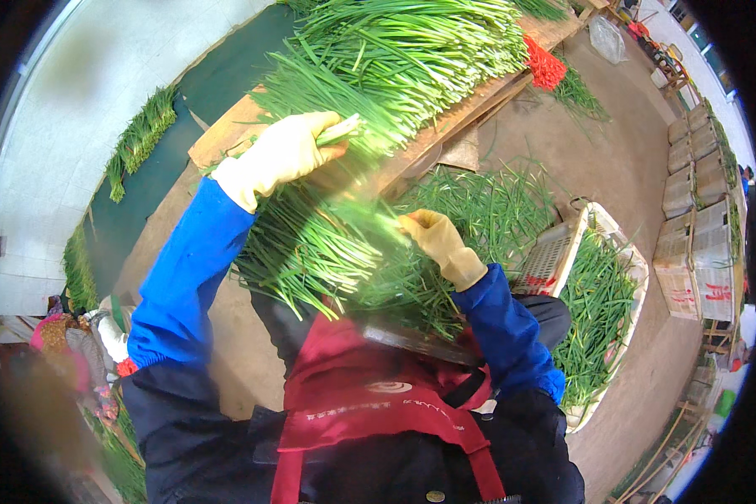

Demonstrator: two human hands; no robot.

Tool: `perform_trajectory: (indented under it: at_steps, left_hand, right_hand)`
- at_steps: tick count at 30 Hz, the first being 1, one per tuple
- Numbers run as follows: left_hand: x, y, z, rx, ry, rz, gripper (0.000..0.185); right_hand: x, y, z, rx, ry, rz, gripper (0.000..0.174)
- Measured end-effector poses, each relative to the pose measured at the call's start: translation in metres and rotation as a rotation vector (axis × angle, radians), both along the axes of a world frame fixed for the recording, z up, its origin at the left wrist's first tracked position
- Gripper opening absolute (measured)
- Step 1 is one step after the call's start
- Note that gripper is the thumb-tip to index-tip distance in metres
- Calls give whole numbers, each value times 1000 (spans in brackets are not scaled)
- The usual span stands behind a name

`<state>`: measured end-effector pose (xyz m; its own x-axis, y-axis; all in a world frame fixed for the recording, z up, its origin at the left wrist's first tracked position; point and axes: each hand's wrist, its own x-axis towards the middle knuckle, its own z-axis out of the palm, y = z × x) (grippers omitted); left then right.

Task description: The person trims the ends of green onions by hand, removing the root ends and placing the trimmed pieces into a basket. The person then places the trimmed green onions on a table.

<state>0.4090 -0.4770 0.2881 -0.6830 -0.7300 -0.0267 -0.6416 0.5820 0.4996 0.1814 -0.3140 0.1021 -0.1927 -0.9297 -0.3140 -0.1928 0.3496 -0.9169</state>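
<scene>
My left hand (290, 148), in a pale yellow glove, is closed around a small bunch of green stalks (340, 130), likely garlic chives, above the edge of a wooden bench. My right hand (438, 242), in a similar glove, has its fingers pinched at the blurred end of some green blades; whether it grips them cannot be told. A loose heap of chives (327, 246) lies between my hands, over my lap. Beyond my left hand, a large pile of chives (409, 69) covers the bench, pale ends to the right.
Red ties (544, 63) hang at the bench (472, 104). A white plastic basket (633, 271) full of greens stands at my right, beside loose leaves (491, 208) on the floor. Stacked crates (696, 252) line the far right. Chive bundles (142, 138) and a person (69, 340) are at the left.
</scene>
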Motion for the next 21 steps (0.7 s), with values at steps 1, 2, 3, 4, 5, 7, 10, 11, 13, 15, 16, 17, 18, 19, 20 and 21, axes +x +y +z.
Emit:
perform_trajectory:
  at_steps: [1,2,3,4,5,7,10,11,13,15,16,17,18,19,20,21]
  left_hand:
    - [-2,-1,-2,5,-1,-12,32]
    - [-3,-1,-3,8,-1,-23,32]
    - [-5,0,-4,21,-11,-14,31]
    - [-6,1,-4,0,-29,-27,31]
    - [-7,4,-5,-2,-48,-27,31]
    - [-11,9,-8,33,-36,-34,32]
    - [-14,15,-16,74,-59,-65,35]
    - [-15,17,-21,135,-41,-67,34]
    - [-19,19,-33,222,-28,-115,32]
    - [-26,21,-46,253,-124,-123,34]
    - [-28,22,-51,249,-129,-146,36]
    - [-31,24,-57,266,-148,-152,38]
    - [-33,28,-62,185,-143,-153,41]
    - [-35,28,-65,114,-248,-160,42]
    - [-35,30,-68,129,-192,-173,42]
    - [-35,32,-70,152,-141,-184,42]
  right_hand:
    - [-1,1,1,111,63,49,23]
    - [1,-1,2,-31,25,-25,27]
    - [0,-1,3,-82,-91,-59,27]
    - [0,-4,4,-89,-214,-68,27]
    - [-1,-4,6,-126,-350,-76,27]
    - [-3,-9,7,-37,-329,-3,28]
    - [-3,-12,7,-43,-436,-3,32]
    - [-2,-13,6,-18,-455,28,33]
    - [1,-14,5,19,-454,105,34]
    - [5,-16,4,31,-425,177,35]
    - [7,-18,5,36,-374,183,30]
    - [9,-19,6,1,-357,175,30]
    - [11,-20,8,-25,-340,145,29]
    - [14,-22,11,-51,-322,116,29]
    - [15,-23,14,-40,-262,96,28]
    - [19,-24,17,-67,-359,57,26]
